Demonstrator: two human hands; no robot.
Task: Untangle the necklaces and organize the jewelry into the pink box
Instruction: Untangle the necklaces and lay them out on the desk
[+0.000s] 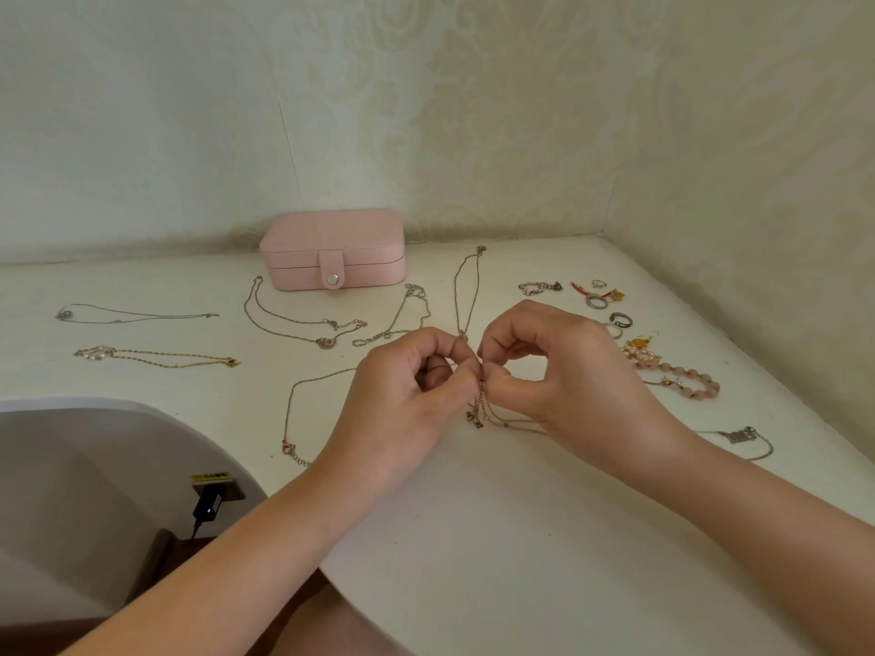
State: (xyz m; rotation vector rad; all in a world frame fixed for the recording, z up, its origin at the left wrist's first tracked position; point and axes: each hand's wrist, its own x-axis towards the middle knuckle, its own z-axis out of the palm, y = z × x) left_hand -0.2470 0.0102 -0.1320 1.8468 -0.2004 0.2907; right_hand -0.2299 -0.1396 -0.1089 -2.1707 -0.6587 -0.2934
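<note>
L hand [402, 400], R hand [568, 371] — fingers of both pinch tangled chains [476, 416]; 1 pink box [331, 248], closed.

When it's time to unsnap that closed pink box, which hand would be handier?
Probably the left hand: it sits nearer the pink box, closed beyond it. The right hand is farther off. Both pinch the tangled necklaces, so it must let go first.

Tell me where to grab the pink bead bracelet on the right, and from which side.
Pinch the pink bead bracelet at its far-right bend, coming straight down from above. It lies flat on the table, and that end is free, while its left end crowds the gold earrings.
</note>
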